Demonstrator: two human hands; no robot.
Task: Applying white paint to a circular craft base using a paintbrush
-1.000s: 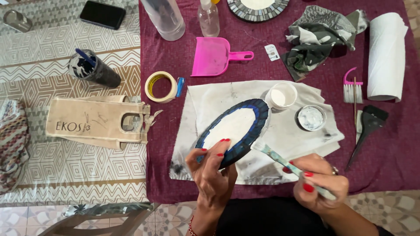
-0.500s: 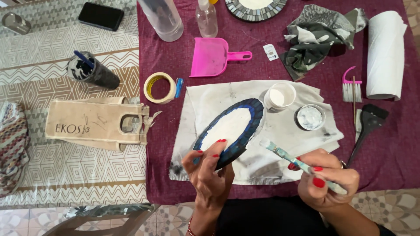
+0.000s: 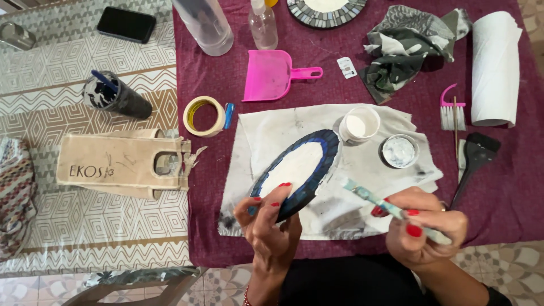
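- Tabletop under a maroon cloth; a stained white rag is spread mid-table as the work surface.
- Oval mosaic plate, dark blue rim and white centre, is tilted up on edge over the rag. Long axis runs from lower-left, at the left hand, to upper-right, toward the small white cup.
- Left hand is clamped on the plate's lower-left end, fingers wrapped over the rim, thumb side underneath.
- Right hand is closed around a paint-crusted stick tool, held like a pen. Tip points up-left at the plate's lower right edge, near it but not touching.
- Key relation: the plate lies left and slightly up of the right hand. The tool's axis crosses the plate's long axis and its tip is the nearest part to the rim. The left hand is already on the plate, so the right one only has the short gap left to close.
- Round tin of pale paste sits on the rag just above the right hand, beside the cup.
- Against half a second ago: plate pose and left-hand grip look unchanged. The right hand sits a touch lower, with the tool tip about equally close to the rim.
- Periphery: paper towel roll, pink dustpan, tape roll, black brush. All well apart from both hands.
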